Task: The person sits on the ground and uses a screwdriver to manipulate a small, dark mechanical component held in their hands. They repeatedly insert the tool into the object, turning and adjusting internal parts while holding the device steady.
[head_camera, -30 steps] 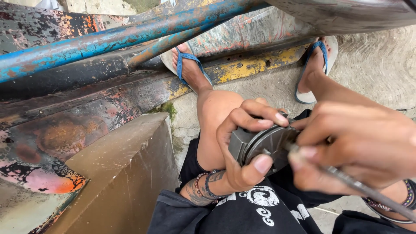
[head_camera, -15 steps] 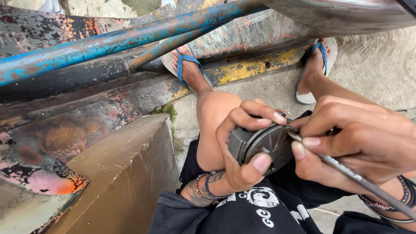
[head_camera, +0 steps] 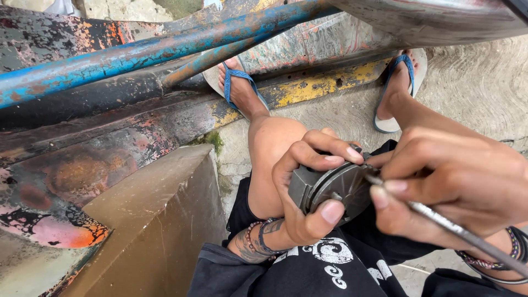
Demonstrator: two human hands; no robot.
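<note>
our left hand [head_camera: 300, 187] clamped around a round grey metal part [head_camera: 335, 190], our right hand [head_camera: 451, 184] pinching a thin metal rod [head_camera: 467, 236] against it

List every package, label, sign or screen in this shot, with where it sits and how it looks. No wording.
No packages, labels, signs or screens are in view.
Nearest to one: white swirl print on the person's black shorts, bottom centre, below the left hand.
Left hand grips a round grey metal part; right hand holds a thin metal tool against it.
</note>
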